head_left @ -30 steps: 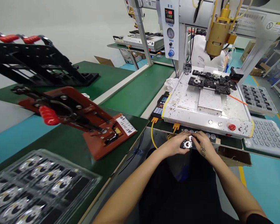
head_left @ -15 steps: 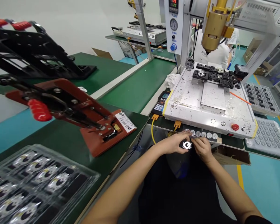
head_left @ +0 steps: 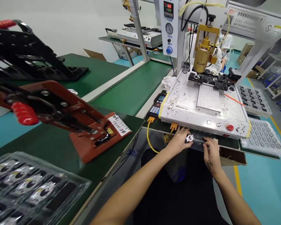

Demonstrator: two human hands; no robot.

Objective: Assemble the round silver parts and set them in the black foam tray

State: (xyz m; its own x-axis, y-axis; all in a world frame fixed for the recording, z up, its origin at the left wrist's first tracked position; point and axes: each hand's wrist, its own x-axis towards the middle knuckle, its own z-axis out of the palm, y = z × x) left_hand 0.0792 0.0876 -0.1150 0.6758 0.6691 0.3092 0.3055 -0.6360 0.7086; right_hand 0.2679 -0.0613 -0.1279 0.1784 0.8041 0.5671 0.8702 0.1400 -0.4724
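My left hand (head_left: pixel 180 141) pinches a small round silver-and-black part (head_left: pixel 189 138) just below the front edge of the white machine bed (head_left: pixel 202 109). My right hand (head_left: pixel 210 151) rests beside it on a clear strip (head_left: pixel 198 141) that lies along the green ledge; whether the fingers grip the strip is unclear. Above the bed a brass dispensing head (head_left: pixel 202 57) hangs over a black fixture (head_left: pixel 210 79) holding several parts.
A red toggle-clamp jig (head_left: pixel 67 115) and a black frame (head_left: pixel 30 59) stand on the green table at left, with a clear tray of parts (head_left: pixel 25 187) in front. Trays of parts (head_left: pixel 262 134) lie right of the machine. A keypad (head_left: pixel 156 107) and yellow cable (head_left: pixel 150 137) sit near the bed.
The hands have separated: the left lifted the round part toward the machine's edge, the right slid right along the strip. The brass head moved down over the fixture.
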